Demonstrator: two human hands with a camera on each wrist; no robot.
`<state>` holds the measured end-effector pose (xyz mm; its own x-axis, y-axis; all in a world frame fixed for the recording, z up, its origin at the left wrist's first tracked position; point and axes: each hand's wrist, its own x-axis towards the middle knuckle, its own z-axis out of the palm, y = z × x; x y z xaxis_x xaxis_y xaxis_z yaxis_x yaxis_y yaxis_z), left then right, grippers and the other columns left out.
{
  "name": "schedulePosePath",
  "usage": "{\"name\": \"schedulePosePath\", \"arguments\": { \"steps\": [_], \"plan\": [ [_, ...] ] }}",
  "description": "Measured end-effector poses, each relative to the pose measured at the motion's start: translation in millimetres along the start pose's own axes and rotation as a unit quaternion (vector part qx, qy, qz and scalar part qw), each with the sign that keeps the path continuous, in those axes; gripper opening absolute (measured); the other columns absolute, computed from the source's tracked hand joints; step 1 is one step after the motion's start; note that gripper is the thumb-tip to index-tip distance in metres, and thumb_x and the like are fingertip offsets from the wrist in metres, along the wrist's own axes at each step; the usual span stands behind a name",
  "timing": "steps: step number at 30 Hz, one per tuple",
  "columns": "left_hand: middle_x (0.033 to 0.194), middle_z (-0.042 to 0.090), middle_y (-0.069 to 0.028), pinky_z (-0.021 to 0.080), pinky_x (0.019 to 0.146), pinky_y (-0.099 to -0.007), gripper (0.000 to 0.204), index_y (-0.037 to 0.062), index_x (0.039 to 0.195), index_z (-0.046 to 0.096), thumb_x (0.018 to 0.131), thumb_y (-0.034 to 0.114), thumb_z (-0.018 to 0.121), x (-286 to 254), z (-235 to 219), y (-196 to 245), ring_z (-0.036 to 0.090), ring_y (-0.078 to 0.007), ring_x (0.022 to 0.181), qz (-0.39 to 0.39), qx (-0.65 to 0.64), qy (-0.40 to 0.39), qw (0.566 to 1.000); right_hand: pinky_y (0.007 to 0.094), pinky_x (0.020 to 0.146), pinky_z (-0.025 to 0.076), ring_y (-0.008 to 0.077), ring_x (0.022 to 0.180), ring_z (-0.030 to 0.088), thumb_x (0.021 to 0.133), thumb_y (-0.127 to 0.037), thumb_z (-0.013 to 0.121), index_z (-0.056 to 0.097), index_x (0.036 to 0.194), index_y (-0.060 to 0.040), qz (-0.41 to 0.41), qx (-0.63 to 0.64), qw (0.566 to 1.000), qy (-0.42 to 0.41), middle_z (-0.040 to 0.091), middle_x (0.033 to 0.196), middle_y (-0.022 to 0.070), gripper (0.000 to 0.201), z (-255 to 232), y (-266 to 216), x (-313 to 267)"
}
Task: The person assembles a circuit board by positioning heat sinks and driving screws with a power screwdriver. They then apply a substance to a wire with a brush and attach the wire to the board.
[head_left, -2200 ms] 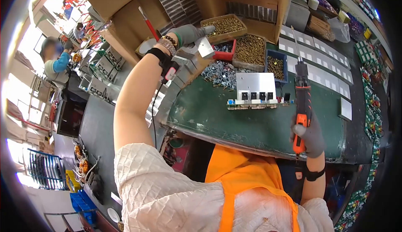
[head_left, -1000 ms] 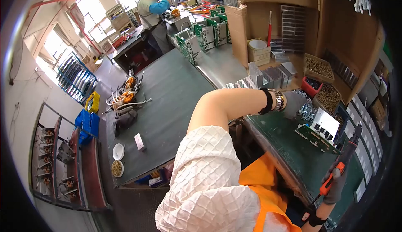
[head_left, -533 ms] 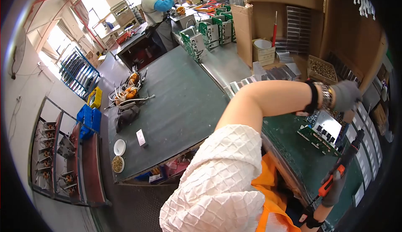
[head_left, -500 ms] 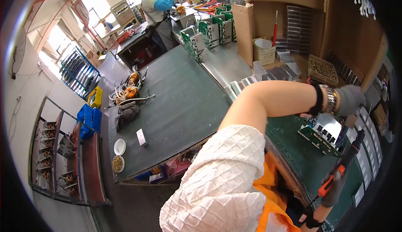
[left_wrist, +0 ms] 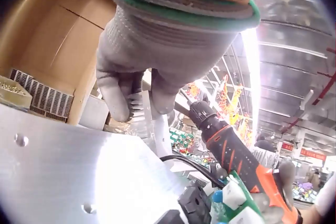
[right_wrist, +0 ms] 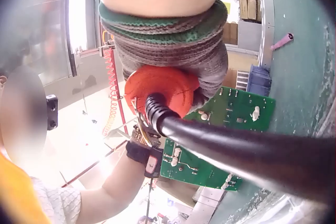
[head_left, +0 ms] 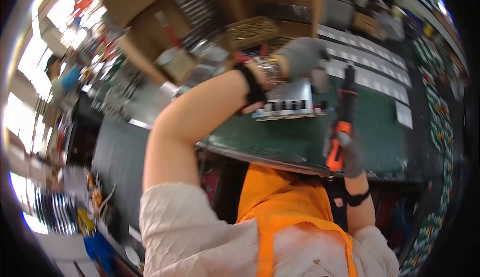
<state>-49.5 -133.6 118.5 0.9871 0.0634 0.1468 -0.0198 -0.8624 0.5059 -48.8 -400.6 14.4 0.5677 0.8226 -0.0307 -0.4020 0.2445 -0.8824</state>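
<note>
My gloved left hand (head_left: 303,59) is over the metal plate (head_left: 295,92) standing on a green circuit board (head_left: 287,116). In the left wrist view its fingers (left_wrist: 115,98) bend down above the plate's edge; I cannot tell whether they hold something small. My gloved right hand (head_left: 354,156) grips an orange-and-black electric screwdriver (head_left: 346,102), its bit end pointing away from my body, right of the board. The right wrist view shows the screwdriver's orange end (right_wrist: 163,85), its black cord (right_wrist: 226,140) and the board's green underside (right_wrist: 247,111).
A large cardboard box (head_left: 145,7) stands behind, with a tray of brass screws (head_left: 252,31) before it. White plates (head_left: 370,52) lie in rows at the back right. Green boards (head_left: 436,127) line the right side. Another person (head_left: 67,79) works far left.
My view has swung back toward the bench. The left hand, earlier among loose screws and then reaching over the board's far side, is now at the metal plate. The right hand keeps the screwdriver.
</note>
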Motion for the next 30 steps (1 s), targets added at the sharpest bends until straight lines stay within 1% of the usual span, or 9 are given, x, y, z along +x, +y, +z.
{"name": "schedulePosePath", "arguments": {
  "steps": [5, 10, 12, 13, 15, 19, 21, 27, 30],
  "plan": [
    [0.098, 0.072, -0.009, 0.052, 0.083, -0.0284, 0.027, 0.0038, 0.11, 0.069, 0.084, 0.009, 0.07, 3, -1, 4, 0.065, -0.0135, 0.091, -0.052, -0.1, -0.051, 0.992, 0.0296, 0.054, 0.054, 0.0154, 0.063, 0.062, 0.08, -0.02, 0.069, 0.045, 0.119, -0.0059, 0.012, -0.011, 1.0, 0.01, 0.06, 0.088, 0.0055, 0.048, 8, -7, 2],
    [0.098, 0.071, -0.0078, 0.051, 0.084, -0.0285, 0.025, 0.0033, 0.109, 0.07, 0.086, 0.011, 0.068, 5, -1, 4, 0.065, -0.0142, 0.09, -0.042, -0.105, -0.076, 0.991, 0.0296, 0.054, 0.054, 0.0146, 0.062, 0.061, 0.079, -0.019, 0.07, 0.042, 0.123, -0.0078, 0.016, 0.008, 1.0, -0.002, 0.06, 0.089, 0.0057, 0.053, 9, -10, 3],
    [0.098, 0.071, -0.0084, 0.051, 0.084, -0.0292, 0.026, 0.0036, 0.11, 0.07, 0.086, 0.015, 0.068, 6, -2, 4, 0.065, -0.0142, 0.091, -0.038, -0.106, -0.123, 0.986, 0.0271, 0.053, 0.053, 0.0131, 0.061, 0.061, 0.076, -0.033, 0.075, 0.049, 0.107, -0.0061, 0.018, -0.022, 1.0, 0.013, 0.059, 0.086, 0.0041, 0.048, 14, -12, 3],
    [0.097, 0.071, -0.0078, 0.051, 0.084, -0.0296, 0.027, 0.0041, 0.109, 0.07, 0.086, 0.018, 0.069, 8, -2, 2, 0.064, -0.0148, 0.09, 0.004, -0.085, -0.135, 0.987, 0.0271, 0.053, 0.053, 0.0131, 0.061, 0.061, 0.076, -0.033, 0.075, 0.049, 0.107, -0.0061, 0.019, -0.023, 0.999, 0.015, 0.059, 0.086, 0.0041, 0.048, 15, -12, 3],
    [0.096, 0.07, -0.0073, 0.051, 0.084, -0.0294, 0.027, 0.004, 0.108, 0.07, 0.085, 0.018, 0.069, 12, -2, -1, 0.064, -0.015, 0.089, -0.005, -0.095, -0.162, 0.982, 0.0277, 0.053, 0.054, 0.0134, 0.061, 0.061, 0.076, -0.032, 0.076, 0.049, 0.106, -0.0066, 0.011, -0.013, 1.0, 0.016, 0.059, 0.085, 0.0042, 0.047, 15, -11, 3],
    [0.096, 0.069, -0.0062, 0.049, 0.084, -0.0286, 0.028, 0.0035, 0.107, 0.07, 0.084, 0.019, 0.069, 17, -6, -4, 0.062, -0.0146, 0.089, -0.025, -0.14, -0.234, 0.962, 0.0283, 0.053, 0.054, 0.0136, 0.062, 0.061, 0.077, -0.03, 0.075, 0.047, 0.117, -0.0061, 0.014, -0.016, 1.0, 0.008, 0.059, 0.089, 0.0055, 0.054, 11, -9, 3],
    [0.097, 0.069, -0.0064, 0.049, 0.084, -0.0289, 0.029, 0.0032, 0.107, 0.07, 0.083, 0.019, 0.069, 17, -8, 0, 0.062, -0.0141, 0.09, -0.02, -0.121, -0.235, 0.964, 0.0303, 0.053, 0.054, 0.0153, 0.061, 0.061, 0.078, -0.014, 0.067, 0.041, 0.127, -0.0051, 0.009, 0.004, 1.0, 0.014, 0.061, 0.098, 0.0095, 0.056, 16, -13, 1],
    [0.098, 0.069, -0.0074, 0.05, 0.085, -0.0314, 0.03, 0.0034, 0.107, 0.07, 0.083, 0.02, 0.069, 16, -7, -9, 0.062, -0.0151, 0.091, -0.017, -0.139, -0.239, 0.961, 0.0296, 0.053, 0.053, 0.0147, 0.06, 0.06, 0.078, -0.012, 0.064, 0.042, 0.134, -0.0022, -0.016, 0.004, 1.0, 0.01, 0.061, 0.115, 0.0145, 0.061, 21, -15, 3],
    [0.099, 0.069, -0.009, 0.05, 0.086, -0.0326, 0.03, 0.0025, 0.107, 0.07, 0.083, 0.02, 0.069, 10, -3, -4, 0.063, -0.017, 0.092, -0.006, -0.104, -0.214, 0.971, 0.0288, 0.053, 0.051, 0.0143, 0.058, 0.059, 0.079, -0.013, 0.064, 0.043, 0.134, -0.0014, -0.022, 0.002, 0.999, 0.03, 0.064, 0.099, 0.0125, 0.06, 28, -16, 3]
  ]
}}
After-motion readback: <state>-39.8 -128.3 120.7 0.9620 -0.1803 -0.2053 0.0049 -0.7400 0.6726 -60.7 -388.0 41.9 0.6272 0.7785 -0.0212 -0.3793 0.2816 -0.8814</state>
